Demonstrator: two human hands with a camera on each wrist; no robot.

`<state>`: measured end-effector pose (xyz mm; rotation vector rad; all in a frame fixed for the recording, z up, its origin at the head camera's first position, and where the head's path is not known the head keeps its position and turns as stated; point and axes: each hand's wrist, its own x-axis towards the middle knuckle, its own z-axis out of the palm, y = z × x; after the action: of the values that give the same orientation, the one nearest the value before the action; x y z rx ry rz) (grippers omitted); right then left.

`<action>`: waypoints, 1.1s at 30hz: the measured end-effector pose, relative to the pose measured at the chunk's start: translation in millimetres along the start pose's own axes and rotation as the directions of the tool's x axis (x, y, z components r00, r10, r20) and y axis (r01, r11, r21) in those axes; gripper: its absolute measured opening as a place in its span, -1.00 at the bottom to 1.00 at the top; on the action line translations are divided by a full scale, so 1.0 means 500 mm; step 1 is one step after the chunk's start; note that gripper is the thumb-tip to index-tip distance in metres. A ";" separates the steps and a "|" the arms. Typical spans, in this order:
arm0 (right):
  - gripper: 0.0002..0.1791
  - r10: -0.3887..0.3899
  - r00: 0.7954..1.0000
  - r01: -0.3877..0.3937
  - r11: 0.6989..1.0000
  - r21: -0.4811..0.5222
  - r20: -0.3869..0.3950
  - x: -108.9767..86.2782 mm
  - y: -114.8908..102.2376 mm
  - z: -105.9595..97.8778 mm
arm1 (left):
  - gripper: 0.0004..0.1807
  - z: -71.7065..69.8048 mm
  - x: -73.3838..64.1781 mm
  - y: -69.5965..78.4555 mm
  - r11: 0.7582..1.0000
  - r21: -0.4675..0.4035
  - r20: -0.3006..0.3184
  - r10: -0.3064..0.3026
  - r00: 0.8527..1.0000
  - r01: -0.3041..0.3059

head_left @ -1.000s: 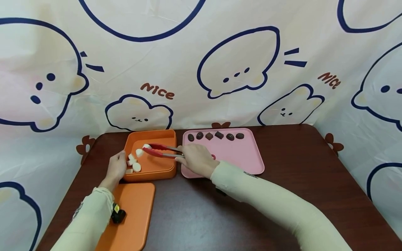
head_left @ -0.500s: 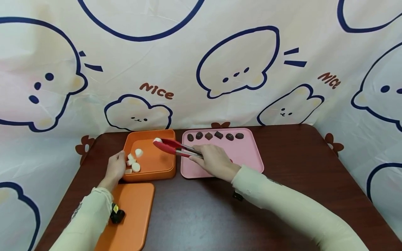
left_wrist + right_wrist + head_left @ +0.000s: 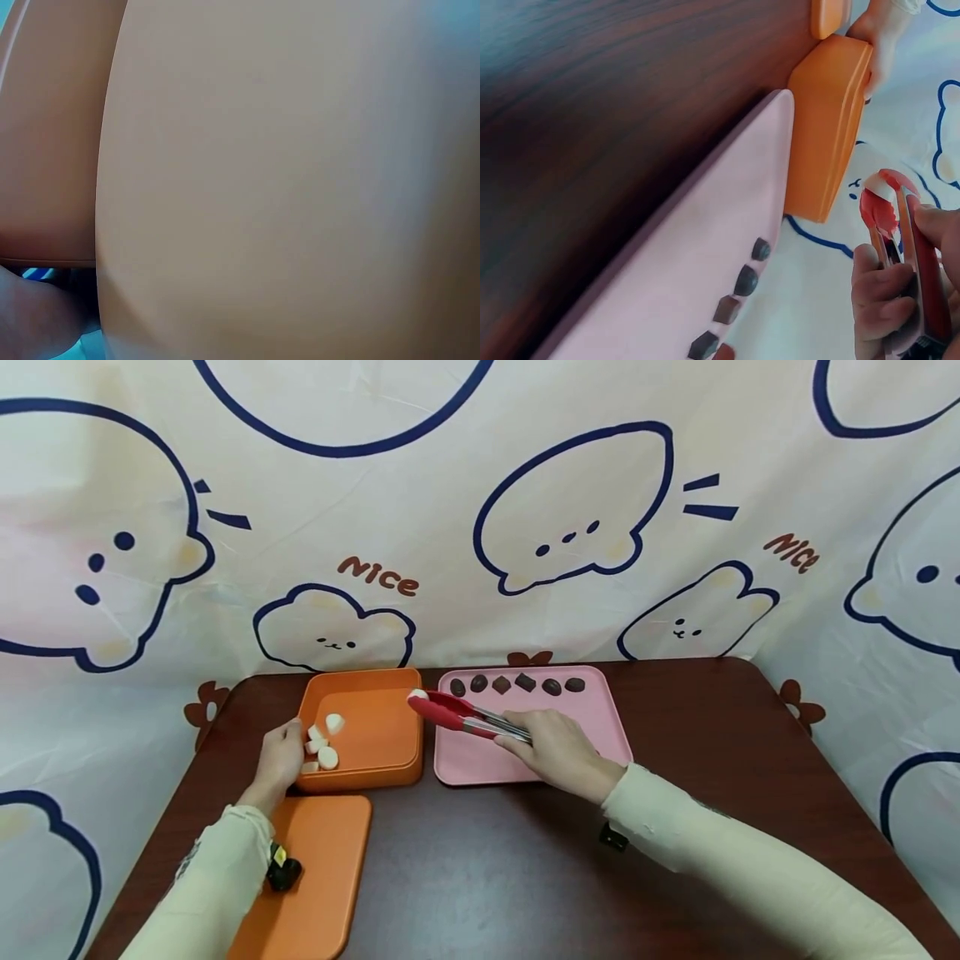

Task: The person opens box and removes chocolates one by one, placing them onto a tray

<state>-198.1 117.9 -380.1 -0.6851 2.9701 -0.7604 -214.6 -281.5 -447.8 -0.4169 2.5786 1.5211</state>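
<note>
My right hand [image 3: 558, 747] grips red-tipped metal tongs [image 3: 480, 720], whose tips pinch a small white piece [image 3: 418, 695]. In the head view the tips are over the gap between the orange box [image 3: 375, 774] and the pink tray [image 3: 540, 727]. The right wrist view shows fingers and thumb curled round the tong arms, with the white piece [image 3: 879, 186] between the red tips. My left hand [image 3: 279, 758] holds the left wall of the box. Several white pieces [image 3: 327, 757] lie inside along that left side. A row of dark chocolates [image 3: 501, 685] lines the tray's far edge.
An orange lid [image 3: 322, 868] lies flat on the dark wooden table [image 3: 465, 877], in front of the box and under the left forearm. Behind the table hangs a white cloth [image 3: 442, 510] with blue cartoon outlines.
My right hand has moved right, carrying the white piece in the tongs up out of the box to the tray's left edge. The left hand keeps its place on the box.
</note>
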 end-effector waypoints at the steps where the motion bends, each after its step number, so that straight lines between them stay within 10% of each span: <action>1: -0.81 0.006 1.000 -0.006 1.000 0.000 0.004 -0.003 0.007 -0.001 | -0.36 0.002 0.002 -0.001 1.000 0.002 -0.005 0.000 1.000 0.000; 33: -0.81 0.107 0.988 -0.109 0.994 0.015 0.113 -0.047 0.093 0.036 | -0.45 0.000 0.010 -0.004 1.000 0.009 -0.051 -0.009 0.999 0.010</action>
<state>-194.0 156.3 -419.8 -0.5413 2.8665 -0.7194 -218.6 -283.3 -450.6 -0.4722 2.6165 1.5145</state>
